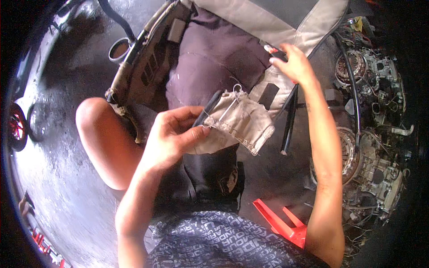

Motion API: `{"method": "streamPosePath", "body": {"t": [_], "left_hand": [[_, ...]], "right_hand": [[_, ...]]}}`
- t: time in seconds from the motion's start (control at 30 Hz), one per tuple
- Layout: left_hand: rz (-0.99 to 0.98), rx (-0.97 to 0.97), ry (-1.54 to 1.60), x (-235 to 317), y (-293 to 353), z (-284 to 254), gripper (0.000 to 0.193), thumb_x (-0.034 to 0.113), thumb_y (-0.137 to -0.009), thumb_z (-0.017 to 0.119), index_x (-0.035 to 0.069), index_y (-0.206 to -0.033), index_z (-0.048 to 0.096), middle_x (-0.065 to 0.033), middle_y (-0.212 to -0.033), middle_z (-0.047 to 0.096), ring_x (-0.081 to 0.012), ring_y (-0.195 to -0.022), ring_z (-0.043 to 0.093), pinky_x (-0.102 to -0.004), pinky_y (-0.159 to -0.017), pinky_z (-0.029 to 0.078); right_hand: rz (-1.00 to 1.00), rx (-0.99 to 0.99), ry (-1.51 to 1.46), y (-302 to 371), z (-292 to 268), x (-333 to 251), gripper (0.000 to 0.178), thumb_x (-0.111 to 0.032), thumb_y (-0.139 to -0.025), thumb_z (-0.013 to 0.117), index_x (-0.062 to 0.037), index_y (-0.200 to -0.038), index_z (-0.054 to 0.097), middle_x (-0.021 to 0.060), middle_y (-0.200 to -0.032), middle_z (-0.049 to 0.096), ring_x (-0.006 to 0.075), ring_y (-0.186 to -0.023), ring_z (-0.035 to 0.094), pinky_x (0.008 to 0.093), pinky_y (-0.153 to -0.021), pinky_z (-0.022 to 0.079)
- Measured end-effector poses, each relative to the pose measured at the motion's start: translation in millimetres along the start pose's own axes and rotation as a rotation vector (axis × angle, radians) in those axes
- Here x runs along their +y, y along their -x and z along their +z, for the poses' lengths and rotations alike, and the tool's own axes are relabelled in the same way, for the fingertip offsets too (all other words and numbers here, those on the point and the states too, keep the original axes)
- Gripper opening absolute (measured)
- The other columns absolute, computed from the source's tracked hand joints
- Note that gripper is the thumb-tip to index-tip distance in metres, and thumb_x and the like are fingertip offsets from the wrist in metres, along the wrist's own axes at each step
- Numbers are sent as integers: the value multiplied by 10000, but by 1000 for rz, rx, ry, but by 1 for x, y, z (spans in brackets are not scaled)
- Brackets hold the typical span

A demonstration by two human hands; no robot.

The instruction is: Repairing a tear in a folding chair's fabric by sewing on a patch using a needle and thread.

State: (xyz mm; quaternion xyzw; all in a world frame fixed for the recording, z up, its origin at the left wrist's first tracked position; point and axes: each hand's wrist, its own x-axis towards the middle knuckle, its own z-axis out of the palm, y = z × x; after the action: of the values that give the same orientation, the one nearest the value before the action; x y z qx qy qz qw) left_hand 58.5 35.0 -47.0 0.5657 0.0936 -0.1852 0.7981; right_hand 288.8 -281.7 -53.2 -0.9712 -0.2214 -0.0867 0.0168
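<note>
My left hand point(172, 134) pinches the edge of a beige fabric flap point(243, 118) between thumb and fingers. A dark strip point(209, 108) runs along that edge beside my fingertips. Threads hang from the flap's frayed border, and a thin pale metal wire point(230, 107) with a looped end lies across it. Farther off to the right, my right hand point(295, 64) is closed around a small dark tool with red and white parts point(277, 53); its kind is not clear. Beneath and beyond both hands spreads a purple-grey padded piece point(214, 58), bordered by pale fabric panels point(268, 22).
Along the left of the padded piece runs a fabric-wrapped frame point(134, 53). Engine parts with round clutch plates point(346, 154) lie on the right. A black bar point(289, 120) rests on the floor, and a red metal stand point(286, 223) is near my right elbow.
</note>
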Motion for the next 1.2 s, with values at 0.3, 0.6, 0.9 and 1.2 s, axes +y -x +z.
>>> {"method": "streamPosePath", "body": {"t": [0.3,0.6,0.9,1.2], "left_hand": [[-19,-51,-32,3,2,-4,373,67,-878,712,-77,-1211,626,-110,-1099,703,-140,-991,651,-282,-912,513],[-13,-61,-45,3,-4,-1,319,92,-884,719,-73,-1148,652,-104,-1017,717,-133,-906,660,-273,-832,530],[-2,-58,-19,-8,-7,-2,277,130,-884,720,-45,-1095,680,-56,-908,715,-92,-797,637,-242,-732,519],[4,-95,-11,-2,-9,-1,206,92,-904,702,-33,-1066,680,-64,-919,718,-96,-808,643,-248,-732,524]], "right_hand": [[180,-28,-988,42,-67,-96,297,-164,-953,610,8,-1188,667,155,-1043,709,256,-925,683,336,-818,526],[-320,179,-754,87,-73,-164,336,1,-825,670,10,-1161,668,170,-1067,668,340,-944,645,407,-835,532],[-334,165,-782,89,-75,-169,347,5,-820,683,14,-1166,673,164,-1054,694,325,-915,657,393,-820,534],[-339,124,-854,85,-73,-166,304,-2,-806,708,7,-1109,693,152,-1034,706,315,-916,671,382,-828,540]]}}
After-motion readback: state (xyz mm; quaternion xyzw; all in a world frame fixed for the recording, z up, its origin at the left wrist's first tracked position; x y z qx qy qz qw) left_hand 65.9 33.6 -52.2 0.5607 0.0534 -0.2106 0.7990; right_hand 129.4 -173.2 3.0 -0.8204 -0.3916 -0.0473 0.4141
